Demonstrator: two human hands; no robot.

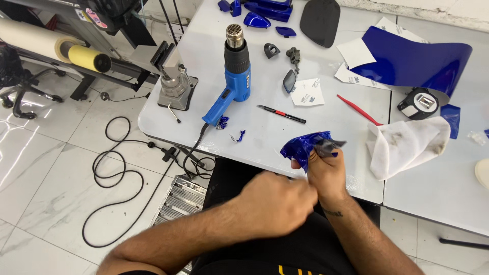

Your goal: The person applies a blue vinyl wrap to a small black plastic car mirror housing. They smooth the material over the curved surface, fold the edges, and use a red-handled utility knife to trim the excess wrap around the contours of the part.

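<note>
Beyond both hands spreads the white table [265, 137], its near edge just above the knuckles. Up and to the right of the hands, well away, a big curl of glossy blue vinyl sheet [423, 61] lies on the tabletop, and closer, just right of the right hand, sits a soiled white cloth [407, 145]. Up and left of the hands stands a blue heat gun [235, 71], nozzle pointing away, with a slim utility knife [281, 114] between it and the hands, and a red squeegee stick [359, 110] off toward the cloth.

The right hand [326, 175] is clamped around a small dark part wrapped in crumpled blue film [305, 147], which pokes out above the fist at the table's edge. The left hand [277, 203] is pressed up against the right one from the left; it is motion-blurred, so I cannot tell whether its fingers pinch the film or only touch it.

To my eye the film is being pulled over the part. Done well, that likely means holding the part firm in the right fist, drawing the film evenly and taut with the left, and keeping creases away from the face
</note>
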